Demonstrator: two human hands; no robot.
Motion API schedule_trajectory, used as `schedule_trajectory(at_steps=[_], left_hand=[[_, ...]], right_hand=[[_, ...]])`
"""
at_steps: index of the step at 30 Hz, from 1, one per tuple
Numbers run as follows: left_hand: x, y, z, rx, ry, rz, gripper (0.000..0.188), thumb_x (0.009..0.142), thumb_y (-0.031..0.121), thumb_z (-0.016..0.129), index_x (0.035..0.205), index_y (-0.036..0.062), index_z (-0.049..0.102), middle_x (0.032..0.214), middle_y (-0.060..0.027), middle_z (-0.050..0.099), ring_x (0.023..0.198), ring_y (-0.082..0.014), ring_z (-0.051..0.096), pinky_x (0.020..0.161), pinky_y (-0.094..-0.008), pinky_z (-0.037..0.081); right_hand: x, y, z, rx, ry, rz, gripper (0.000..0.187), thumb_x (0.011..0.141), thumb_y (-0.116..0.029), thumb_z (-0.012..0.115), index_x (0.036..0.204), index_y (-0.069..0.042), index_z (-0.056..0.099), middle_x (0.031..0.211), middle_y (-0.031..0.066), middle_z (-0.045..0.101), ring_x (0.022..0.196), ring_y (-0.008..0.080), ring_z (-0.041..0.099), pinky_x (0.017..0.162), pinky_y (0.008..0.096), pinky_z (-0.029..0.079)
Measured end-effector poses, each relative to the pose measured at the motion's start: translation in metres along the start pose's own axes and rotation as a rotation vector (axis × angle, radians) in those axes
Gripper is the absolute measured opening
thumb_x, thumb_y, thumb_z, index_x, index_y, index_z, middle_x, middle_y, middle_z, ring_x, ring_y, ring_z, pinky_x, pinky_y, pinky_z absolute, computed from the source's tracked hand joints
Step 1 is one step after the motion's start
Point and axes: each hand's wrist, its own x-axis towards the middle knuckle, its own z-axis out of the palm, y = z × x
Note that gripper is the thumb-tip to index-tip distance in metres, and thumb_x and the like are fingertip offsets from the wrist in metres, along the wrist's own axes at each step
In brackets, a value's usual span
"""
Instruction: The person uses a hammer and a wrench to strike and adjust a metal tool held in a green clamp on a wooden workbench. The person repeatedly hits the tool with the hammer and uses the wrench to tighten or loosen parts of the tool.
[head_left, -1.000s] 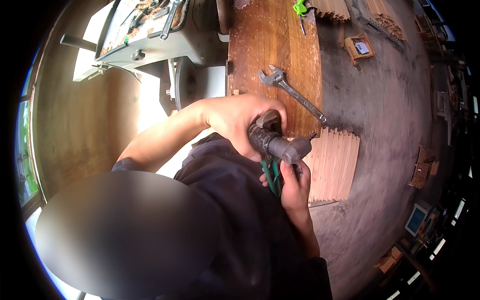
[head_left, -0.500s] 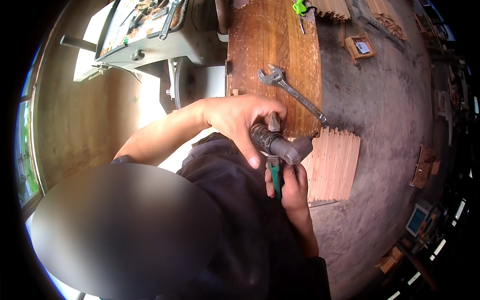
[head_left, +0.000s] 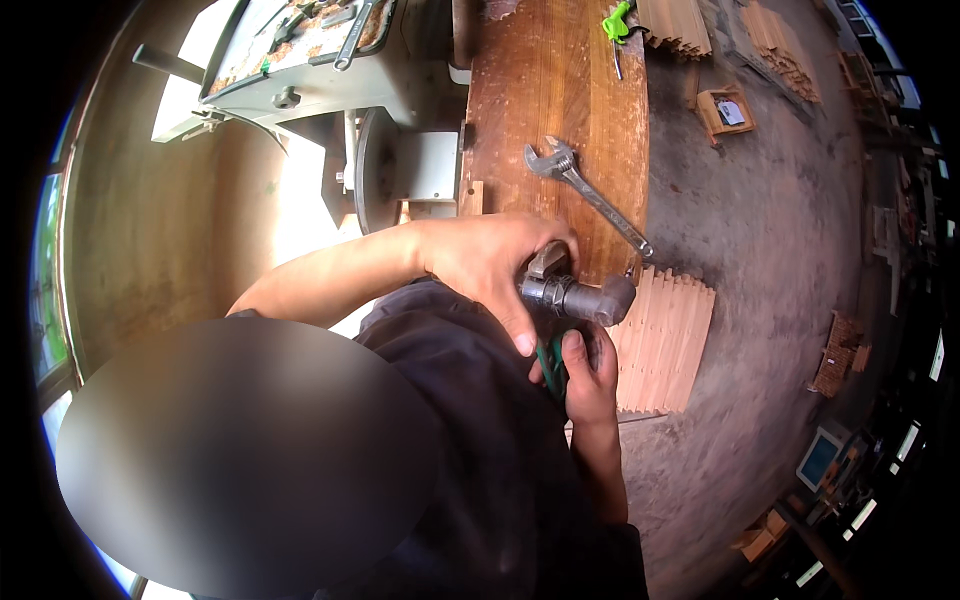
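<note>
A dark metal pipe fitting (head_left: 575, 298) with an elbow at its right end is held up in front of my body. My left hand (head_left: 485, 262) curves over its left end, the thumb pointing down and the fingers behind it. A short metal stub (head_left: 547, 260) rises from the fitting near those fingers. Just under it, my right hand (head_left: 590, 385) is closed around a green handle (head_left: 554, 362); whether the handle is part of the fitting I cannot tell. On the wooden bench beyond lies an adjustable wrench (head_left: 590, 195).
The scratched wooden bench (head_left: 545, 75) runs away from me, with a bright green-handled tool (head_left: 616, 30) at its far end. At the left stands a machine (head_left: 330, 95) with tools on top. Ridged wooden strips (head_left: 665, 345) and a small wooden box (head_left: 725, 112) lie to the right.
The fitting has turned in my hands, so the stub shows more broadly. My right hand has closed further over the green handle, covering more of it. The whole view has shifted slightly.
</note>
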Motion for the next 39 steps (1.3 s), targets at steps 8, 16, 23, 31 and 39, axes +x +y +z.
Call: schedule_trajectory(at_steps=[8, 16, 23, 31, 39], left_hand=[[0.001, -0.032, 0.004, -0.767, -0.106, 0.011, 0.099, 0.065, 0.052, 0.097, 0.131, -0.0027, 0.048, 0.096, -0.0108, 0.069, 0.076, -0.0147, 0.069, 0.062, -0.0259, 0.055], [0.002, -0.061, 0.020, -0.060, 0.269, 0.019, 0.095, 0.068, 0.061, 0.093, 0.128, -0.0019, 0.056, 0.119, -0.0138, 0.062, 0.117, -0.0244, 0.058, 0.102, -0.0382, 0.045], [-0.002, -0.060, 0.030, -0.176, 0.176, 0.002, 0.087, 0.071, 0.038, 0.096, 0.135, -0.0018, 0.052, 0.116, -0.0118, 0.063, 0.113, -0.0213, 0.060, 0.099, -0.0361, 0.047], [-0.007, -0.072, 0.020, -0.637, 0.006, -0.084, 0.064, 0.081, 0.002, 0.085, 0.137, 0.0000, 0.054, 0.113, -0.0049, 0.064, 0.108, -0.0141, 0.060, 0.092, -0.0294, 0.050], [-0.008, -0.075, 0.023, -0.590, 0.035, -0.088, 0.069, 0.078, -0.001, 0.087, 0.139, 0.0007, 0.054, 0.118, -0.0051, 0.063, 0.110, -0.0146, 0.060, 0.093, -0.0302, 0.051]], right_hand=[[0.007, -0.007, -0.014, -0.074, -0.055, 0.005, 0.033, 0.108, -0.032, 0.054, 0.109, 0.001, 0.054, 0.073, 0.0092, 0.062, 0.049, 0.0120, 0.054, 0.048, 0.0247, 0.043], [0.010, 0.004, -0.015, -0.071, 0.054, 0.176, 0.035, 0.111, -0.035, 0.049, 0.101, -0.001, 0.056, 0.070, 0.0066, 0.059, 0.047, 0.0107, 0.049, 0.045, 0.0259, 0.040], [0.013, 0.026, -0.030, 0.033, -0.005, 0.251, 0.038, 0.109, -0.038, 0.052, 0.105, -0.001, 0.057, 0.071, 0.0070, 0.059, 0.051, 0.0128, 0.052, 0.048, 0.0271, 0.042], [0.019, 0.042, -0.040, 0.092, -0.008, 0.287, 0.047, 0.112, -0.042, 0.042, 0.112, 0.000, 0.061, 0.094, 0.0151, 0.072, 0.063, 0.0144, 0.063, 0.053, 0.0256, 0.048], [0.017, 0.045, -0.040, 0.142, 0.034, 0.373, 0.046, 0.112, -0.042, 0.040, 0.113, -0.002, 0.063, 0.096, 0.0109, 0.073, 0.070, 0.0133, 0.065, 0.055, 0.0260, 0.049]])
